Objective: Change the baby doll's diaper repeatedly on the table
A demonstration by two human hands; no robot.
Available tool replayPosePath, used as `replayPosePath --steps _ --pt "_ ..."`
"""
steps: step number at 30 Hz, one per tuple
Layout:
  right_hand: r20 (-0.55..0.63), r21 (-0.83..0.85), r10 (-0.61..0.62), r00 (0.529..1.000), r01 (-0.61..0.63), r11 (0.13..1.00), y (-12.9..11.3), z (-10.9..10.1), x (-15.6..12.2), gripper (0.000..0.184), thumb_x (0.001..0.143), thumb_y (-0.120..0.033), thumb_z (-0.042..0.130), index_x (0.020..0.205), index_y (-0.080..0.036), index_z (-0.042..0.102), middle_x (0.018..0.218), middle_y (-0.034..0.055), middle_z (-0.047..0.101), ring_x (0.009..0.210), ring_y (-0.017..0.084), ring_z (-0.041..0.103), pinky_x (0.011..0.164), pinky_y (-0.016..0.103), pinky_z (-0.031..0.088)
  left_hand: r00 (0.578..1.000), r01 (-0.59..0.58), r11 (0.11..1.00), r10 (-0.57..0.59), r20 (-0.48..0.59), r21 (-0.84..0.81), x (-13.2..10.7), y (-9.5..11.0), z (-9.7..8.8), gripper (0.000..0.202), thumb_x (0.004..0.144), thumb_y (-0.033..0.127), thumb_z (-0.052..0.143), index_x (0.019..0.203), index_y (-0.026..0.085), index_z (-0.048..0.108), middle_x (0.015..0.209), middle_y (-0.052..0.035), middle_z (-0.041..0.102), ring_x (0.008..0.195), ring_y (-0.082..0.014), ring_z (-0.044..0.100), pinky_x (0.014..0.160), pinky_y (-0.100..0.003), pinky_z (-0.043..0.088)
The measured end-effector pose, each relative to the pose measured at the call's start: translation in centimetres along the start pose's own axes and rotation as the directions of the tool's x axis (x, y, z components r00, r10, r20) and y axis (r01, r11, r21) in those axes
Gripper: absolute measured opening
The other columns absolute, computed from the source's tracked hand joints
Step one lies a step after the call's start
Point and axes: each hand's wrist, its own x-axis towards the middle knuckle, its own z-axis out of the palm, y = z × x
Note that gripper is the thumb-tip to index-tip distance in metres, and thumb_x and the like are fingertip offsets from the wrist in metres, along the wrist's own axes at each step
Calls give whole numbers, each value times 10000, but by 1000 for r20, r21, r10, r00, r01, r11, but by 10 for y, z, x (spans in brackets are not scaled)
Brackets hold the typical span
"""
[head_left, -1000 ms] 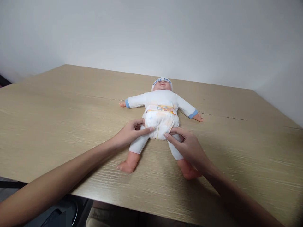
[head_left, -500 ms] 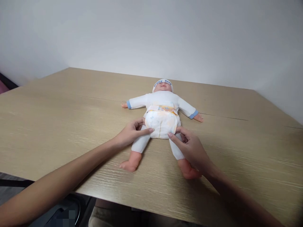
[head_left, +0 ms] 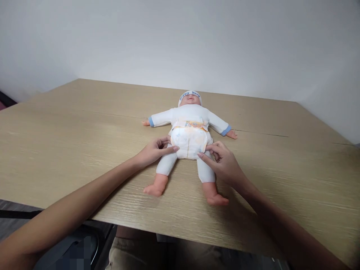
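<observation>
A baby doll [head_left: 189, 116] in a white suit and cap lies on its back on the wooden table [head_left: 84, 131], arms spread, legs toward me. It wears a white diaper [head_left: 190, 140] with a printed waistband. My left hand [head_left: 154, 150] pinches the diaper's edge at the doll's right leg opening, index finger stretched along it. On the other side my right hand [head_left: 223, 163] pinches the diaper's edge at the other leg, fingers curled.
The light wooden table runs back to a plain white wall. Its near edge [head_left: 180, 230] crosses the bottom of the view, with my lap and a dark chair below it.
Both hands have slid a little up the diaper's leg edges. My right hand has moved off the doll's leg, so its foot now shows.
</observation>
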Motion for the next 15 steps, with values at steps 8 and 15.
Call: replayPosePath --steps 8,15 --pt "23 19 -91 996 91 996 4 -2 4 286 973 -506 790 1040 -228 791 883 0 548 679 160 495 675 354 452 999 6 999 -5 41 -37 1 1 -6 359 931 489 893 1127 205 794 1151 -86 817 1048 -234 758 962 -381 590" --pt "64 157 -91 994 80 984 14 -9 -3 360 950 -526 808 1179 -248 823 1035 52 646 839 207 638 783 383 585 999 24 996 -27 -41 -83 -11 3 -4 400 930 461 879 1242 230 783 1284 -89 824 1174 -246 755 1033 -375 578"
